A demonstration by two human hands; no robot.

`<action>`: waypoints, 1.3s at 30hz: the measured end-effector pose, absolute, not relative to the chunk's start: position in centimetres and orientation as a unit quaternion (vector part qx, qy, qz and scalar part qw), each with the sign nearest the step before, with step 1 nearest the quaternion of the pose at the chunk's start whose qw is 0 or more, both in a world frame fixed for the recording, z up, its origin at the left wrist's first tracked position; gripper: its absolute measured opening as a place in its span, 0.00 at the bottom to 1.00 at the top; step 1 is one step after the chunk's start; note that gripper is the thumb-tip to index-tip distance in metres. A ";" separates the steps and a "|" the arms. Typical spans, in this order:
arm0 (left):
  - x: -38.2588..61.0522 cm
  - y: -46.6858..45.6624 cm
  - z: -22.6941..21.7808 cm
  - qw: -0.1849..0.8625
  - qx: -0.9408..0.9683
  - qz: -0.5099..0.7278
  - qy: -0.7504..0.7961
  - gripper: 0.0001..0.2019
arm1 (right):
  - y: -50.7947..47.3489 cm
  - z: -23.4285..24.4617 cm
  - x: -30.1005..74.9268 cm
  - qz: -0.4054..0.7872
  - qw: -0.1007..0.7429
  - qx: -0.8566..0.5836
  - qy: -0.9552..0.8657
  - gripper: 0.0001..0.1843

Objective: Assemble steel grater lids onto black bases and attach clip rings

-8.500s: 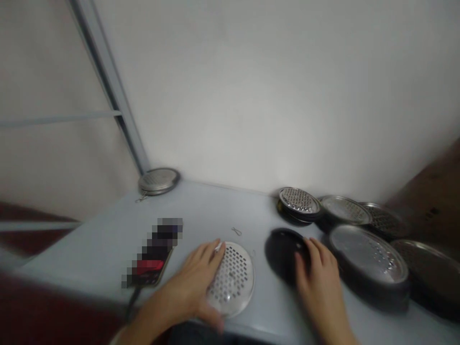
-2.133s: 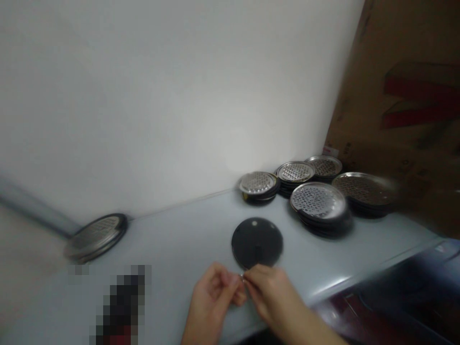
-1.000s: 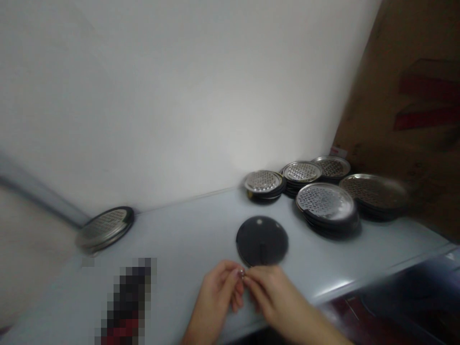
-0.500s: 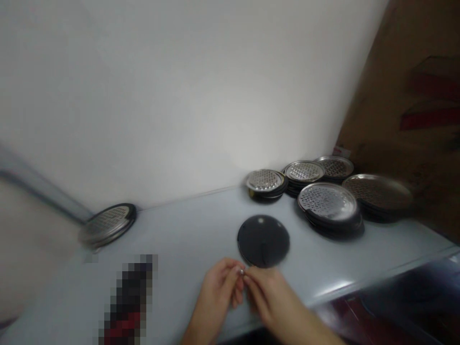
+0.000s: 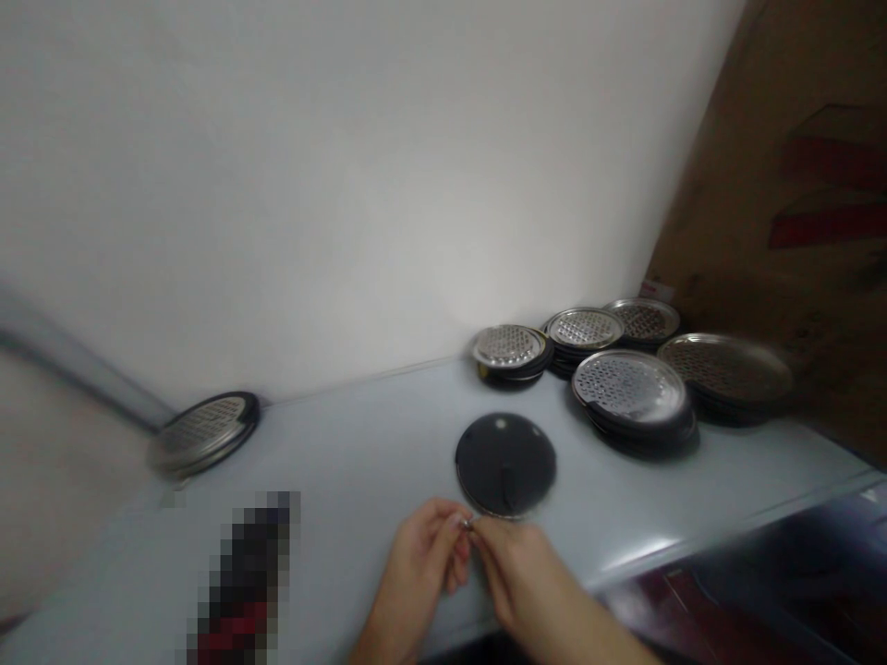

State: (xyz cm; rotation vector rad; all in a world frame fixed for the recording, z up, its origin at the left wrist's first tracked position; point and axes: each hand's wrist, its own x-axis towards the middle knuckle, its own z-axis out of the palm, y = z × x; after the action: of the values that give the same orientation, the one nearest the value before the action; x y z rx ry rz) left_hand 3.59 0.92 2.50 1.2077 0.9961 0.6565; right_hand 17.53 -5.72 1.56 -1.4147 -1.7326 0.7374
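Observation:
My left hand (image 5: pixel 428 547) and my right hand (image 5: pixel 516 563) meet near the front edge of the table. Their fingertips pinch a tiny shiny metal piece (image 5: pixel 467 524), mostly covered by the fingers, so its kind does not show. Just beyond the fingers lies a round black disc (image 5: pixel 485 459) with a short dark bar on its near half. Farther right, a stack of round grater plates (image 5: pixel 627 386) has perforated silver tops and black parts beneath.
Behind that stack stand more grater stacks (image 5: pixel 511 346), (image 5: pixel 735 365) along the white wall (image 5: pixel 346 185). Another small grater stack (image 5: pixel 204 432) sits at the back left. A pixelated black and red object (image 5: pixel 242 582) lies at the left front of the table (image 5: pixel 333 480).
Both hands keep their pinch on the small metal piece, with only a slight shift in the right fingers. The whole view has drifted a little.

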 end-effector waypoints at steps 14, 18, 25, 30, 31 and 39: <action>3.5 0.9 4.6 0.682 0.544 0.282 0.399 0.28 | -6.0 4.5 19.9 0.342 0.332 -0.540 -0.694 0.13; 3.4 0.9 4.8 0.672 0.551 0.277 0.410 0.26 | -6.0 4.6 19.6 0.371 0.343 -0.527 -0.684 0.13; 3.4 1.0 4.8 0.686 0.507 0.302 0.426 0.24 | -5.7 3.6 19.0 0.318 0.352 -0.560 -0.679 0.13; 3.0 1.3 4.8 0.684 0.511 0.301 0.424 0.22 | -5.9 4.5 19.3 0.341 0.372 -0.557 -0.659 0.14; 2.9 1.3 4.8 0.687 0.510 0.300 0.423 0.22 | -6.0 4.7 19.4 0.350 0.372 -0.561 -0.651 0.14; 2.9 1.4 5.0 0.661 0.544 0.275 0.439 0.18 | -6.0 5.2 19.7 0.369 0.345 -0.556 -0.660 0.14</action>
State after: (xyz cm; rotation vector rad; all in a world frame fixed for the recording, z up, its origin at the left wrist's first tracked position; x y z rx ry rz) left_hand 2.88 1.37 5.03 1.2297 0.9921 0.6232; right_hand 19.68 -6.02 5.18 -1.4442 -1.7126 0.9576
